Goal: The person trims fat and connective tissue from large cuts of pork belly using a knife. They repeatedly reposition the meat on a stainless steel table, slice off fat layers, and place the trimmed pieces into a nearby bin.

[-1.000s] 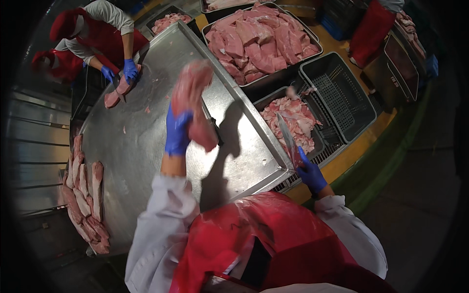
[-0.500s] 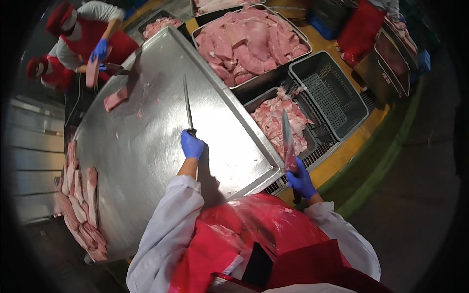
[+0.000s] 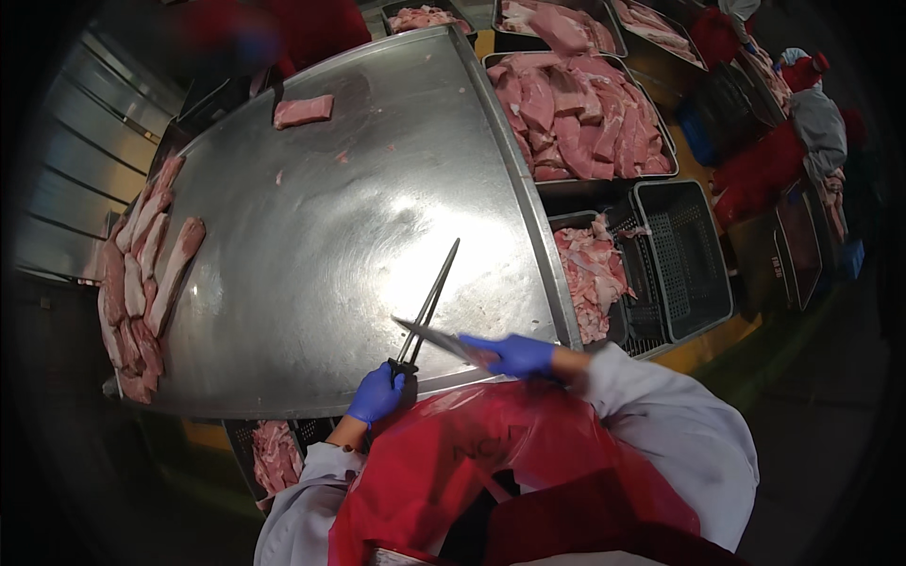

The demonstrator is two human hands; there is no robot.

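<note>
My left hand (image 3: 377, 394), in a blue glove, is closed round the handle of a sharpening steel (image 3: 439, 290). The steel slants up and to the right over the near edge of the metal table. In my blue-gloved right hand (image 3: 521, 357) is a knife (image 3: 444, 340), its blade pointing left and crossing the steel just above the guard. Blade and steel overlap there; whether they touch I cannot tell. The knife's handle is hidden in my fist.
The steel table (image 3: 274, 283) bears long meat strips (image 3: 132, 283) at left and one meat piece (image 3: 303, 111) at the far side. Right of it stand a tray of meat slabs (image 3: 590, 118), a crate of trimmings (image 3: 593, 278) and a dark perforated crate (image 3: 684, 255). Co-workers stand beyond.
The knife has swung from the right of the table across to the steel. My left hand has come nearer my body, the steel now tilting right. The whole view has turned.
</note>
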